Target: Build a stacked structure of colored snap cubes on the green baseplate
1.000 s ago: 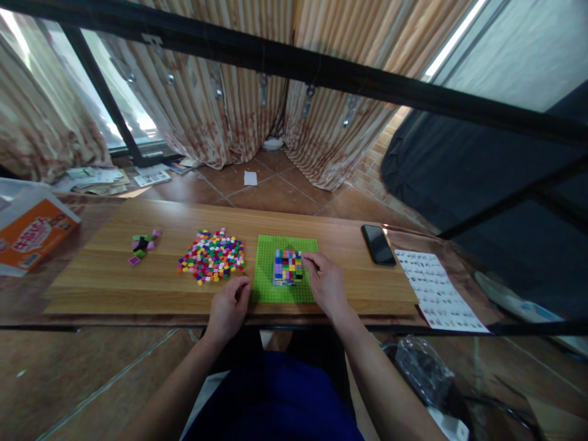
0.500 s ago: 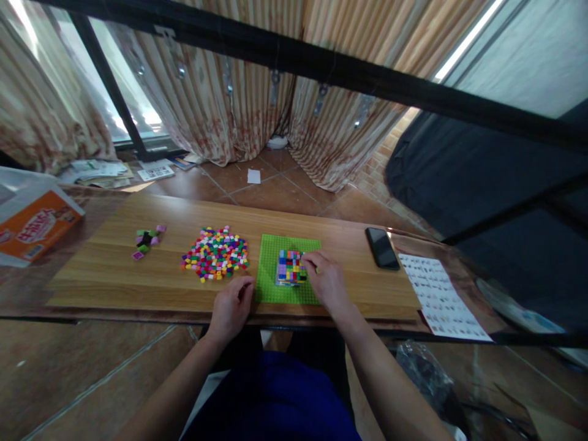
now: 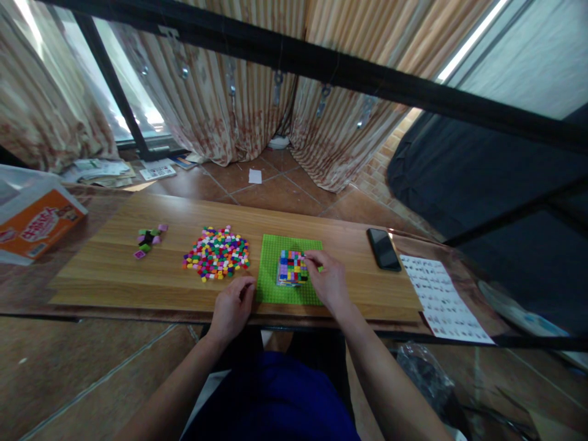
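Observation:
A green baseplate (image 3: 269, 269) lies on a wooden board (image 3: 114, 269), and a block of many-coloured small bricks (image 3: 291, 267) stands on it. My right hand (image 3: 327, 283) rests on the plate with its fingertips pinched against the block's right top edge. My left hand (image 3: 232, 306) lies curled at the plate's near left corner, fingers closed; whether it holds anything is hidden. A heap of loose coloured bricks (image 3: 217, 252) lies left of the plate.
A few purple, green and black bricks (image 3: 147, 240) sit at the board's left. A black phone (image 3: 383, 249) and a printed sheet (image 3: 441, 297) lie to the right. An orange box (image 3: 34, 223) sits far left. Curtains hang behind the table.
My right hand's fingertips have crept slightly along the block's top right edge. My left hand has stayed by the plate's corner. The camera has shifted a little.

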`<state>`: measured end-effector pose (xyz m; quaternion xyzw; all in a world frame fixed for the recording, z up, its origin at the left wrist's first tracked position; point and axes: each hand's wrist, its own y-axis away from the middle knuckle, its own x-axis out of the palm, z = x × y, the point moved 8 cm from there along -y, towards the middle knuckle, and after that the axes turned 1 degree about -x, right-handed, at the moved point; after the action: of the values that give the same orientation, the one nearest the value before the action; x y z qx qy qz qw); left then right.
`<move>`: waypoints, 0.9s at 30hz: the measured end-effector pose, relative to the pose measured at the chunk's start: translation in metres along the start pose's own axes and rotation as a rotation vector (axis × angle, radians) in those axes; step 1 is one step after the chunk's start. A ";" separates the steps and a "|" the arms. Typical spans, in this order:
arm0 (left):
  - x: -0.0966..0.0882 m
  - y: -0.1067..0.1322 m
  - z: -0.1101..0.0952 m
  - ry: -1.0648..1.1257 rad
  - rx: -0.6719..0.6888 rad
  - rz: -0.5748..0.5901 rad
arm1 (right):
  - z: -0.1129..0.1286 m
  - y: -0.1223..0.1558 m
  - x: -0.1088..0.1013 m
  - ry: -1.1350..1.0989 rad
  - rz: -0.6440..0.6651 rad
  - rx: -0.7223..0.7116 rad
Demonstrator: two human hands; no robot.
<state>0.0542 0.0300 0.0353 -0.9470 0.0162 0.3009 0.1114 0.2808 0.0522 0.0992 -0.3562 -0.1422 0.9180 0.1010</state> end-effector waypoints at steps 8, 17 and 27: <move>0.000 0.000 0.000 0.012 0.010 0.001 | -0.011 -0.002 0.001 -0.070 -0.037 0.083; 0.001 0.001 0.001 -0.008 0.005 0.013 | -0.015 0.000 0.003 -0.101 -0.060 0.087; 0.002 0.001 0.001 0.003 0.006 0.013 | 0.011 -0.007 0.002 0.164 0.057 -0.095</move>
<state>0.0551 0.0294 0.0337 -0.9469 0.0234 0.3004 0.1121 0.2723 0.0576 0.1080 -0.4387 -0.1666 0.8804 0.0689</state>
